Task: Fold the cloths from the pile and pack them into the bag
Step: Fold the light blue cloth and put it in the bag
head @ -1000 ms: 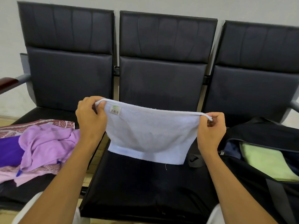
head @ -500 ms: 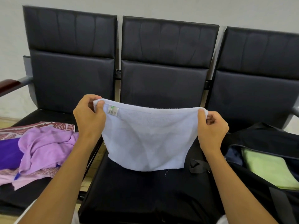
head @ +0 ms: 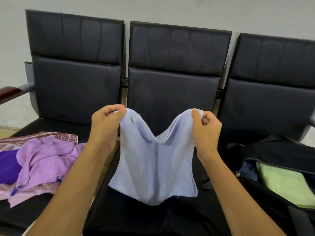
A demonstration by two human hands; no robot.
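Head view: pale blue terry towel (head: 153,160) held up over middle black padded seat (head: 136,218), top edge sagging in a V between both hands. Left hand (head: 106,127) pinches its top left corner, right hand (head: 205,128) pinches top right corner, fingers curled. Small label (head: 133,119) near left corner. Pile of lilac and purple cloths (head: 44,160) on left seat. Black open bag (head: 281,160) on right seat, folded light green cloth (head: 286,186) inside.
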